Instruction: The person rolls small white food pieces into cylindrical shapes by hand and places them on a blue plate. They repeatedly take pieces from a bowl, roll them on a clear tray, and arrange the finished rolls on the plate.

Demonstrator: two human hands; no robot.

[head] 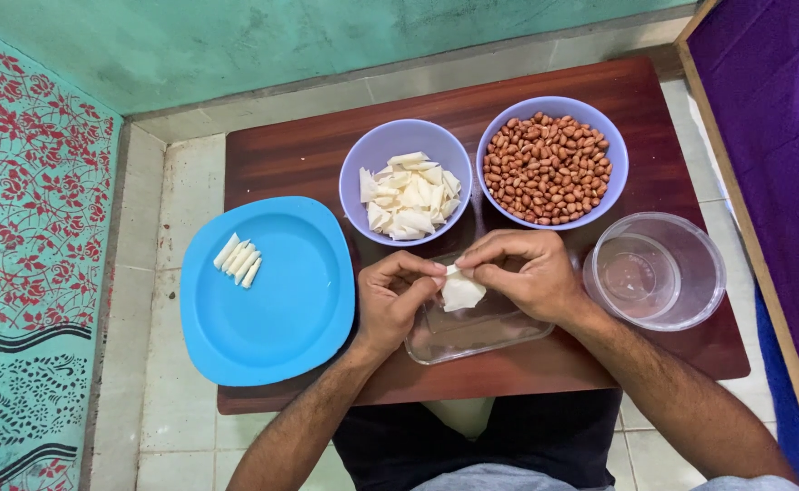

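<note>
White wrapper, thin, folded, triangular.

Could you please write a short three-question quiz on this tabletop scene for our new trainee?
1. True or false: the bowl of peanuts stands right of the bowl of white wrappers.
2. What lies on the blue plate? A) peanuts B) rolled white pieces C) a spoon
3. What do the left hand and right hand pinch together?

Key: 1 true; 2 B; 3 a white wrapper, above a clear tray.
</note>
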